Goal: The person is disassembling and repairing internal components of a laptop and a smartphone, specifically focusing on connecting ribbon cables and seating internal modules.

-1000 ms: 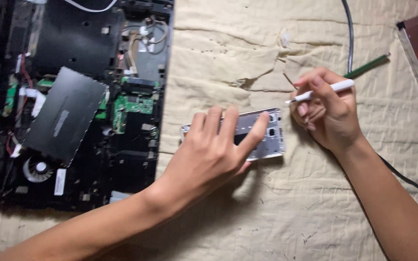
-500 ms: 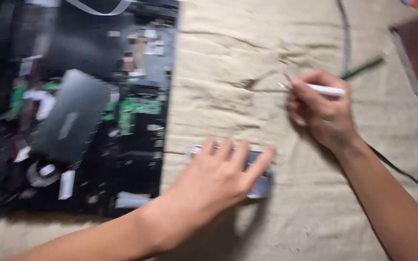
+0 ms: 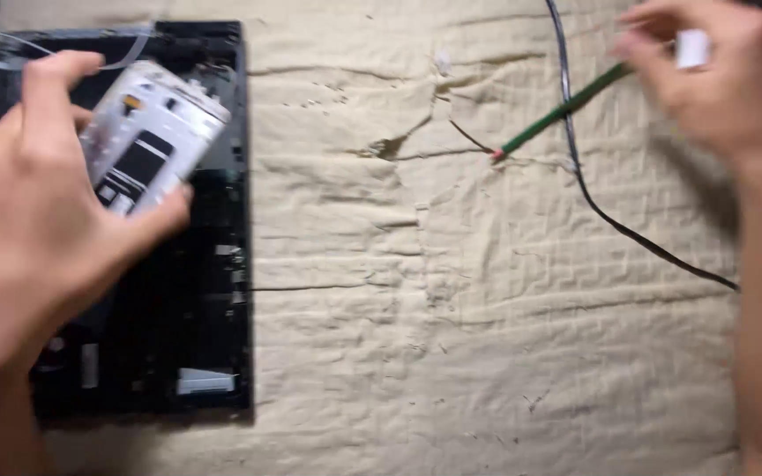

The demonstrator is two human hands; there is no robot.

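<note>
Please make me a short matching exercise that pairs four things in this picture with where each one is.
Things:
1. opened phone
2. green stick
3. black cable
4. white tool

Places:
A. winding down across the cloth
B. held in the right hand
C. gripped in the left hand, above the opened laptop
D. lying slantwise on the cloth

Pairs: 1-C, 2-D, 3-A, 4-B

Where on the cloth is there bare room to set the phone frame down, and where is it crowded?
The cream cloth is bare between the opened laptop and the black cable, and along the bottom edge. It is crowded at upper right, where the green tool, cable and right hand meet. The left hand holds the phone frame over the laptop.
</note>
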